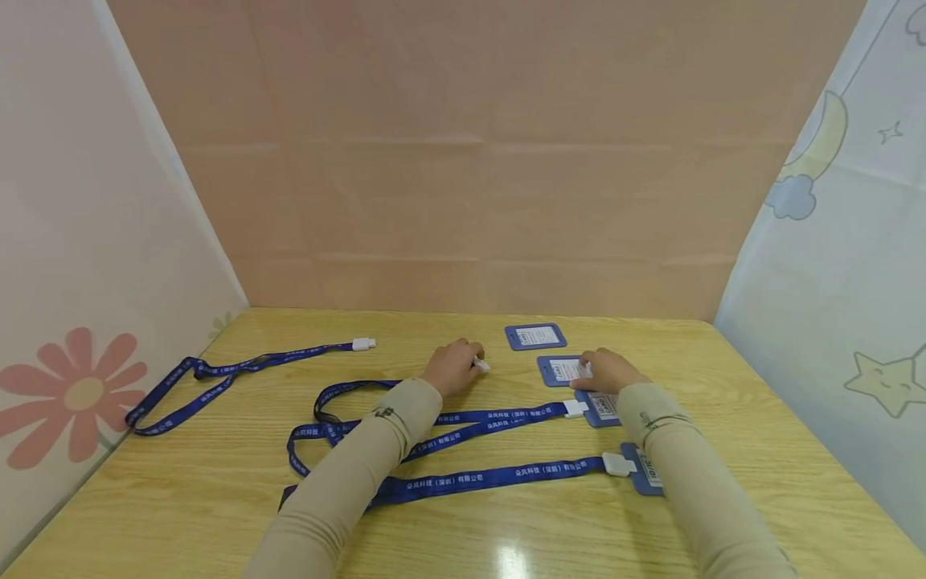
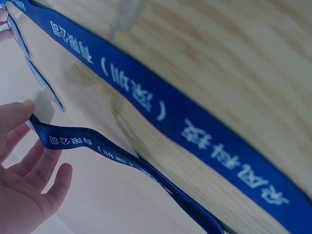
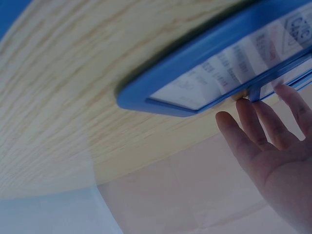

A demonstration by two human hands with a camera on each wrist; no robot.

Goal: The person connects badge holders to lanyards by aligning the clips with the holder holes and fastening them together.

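Observation:
My left hand (image 1: 452,367) pinches the white clip (image 2: 44,106) of a blue lanyard (image 2: 87,138) between thumb and fingertips. Its strap runs back beneath the left forearm. To the right, my right hand (image 1: 611,372) holds the right end of a blue badge holder (image 1: 551,371), thumb along its near edge and fingers at the far one. The right wrist view shows those fingers (image 3: 253,122) stretched out beyond a nearer badge holder (image 3: 195,73). That nearer holder (image 1: 602,408) lies partly under the right wrist, joined to a lanyard's white clip (image 1: 575,408).
Behind the held one lies another badge holder (image 1: 534,337) without a strap. A loose lanyard (image 1: 217,382) is spread at the far left, its white clip (image 1: 363,344) pointing right. Closest to me, a lanyard (image 1: 463,481) joins a badge holder (image 1: 644,470) partly hidden by the right sleeve.

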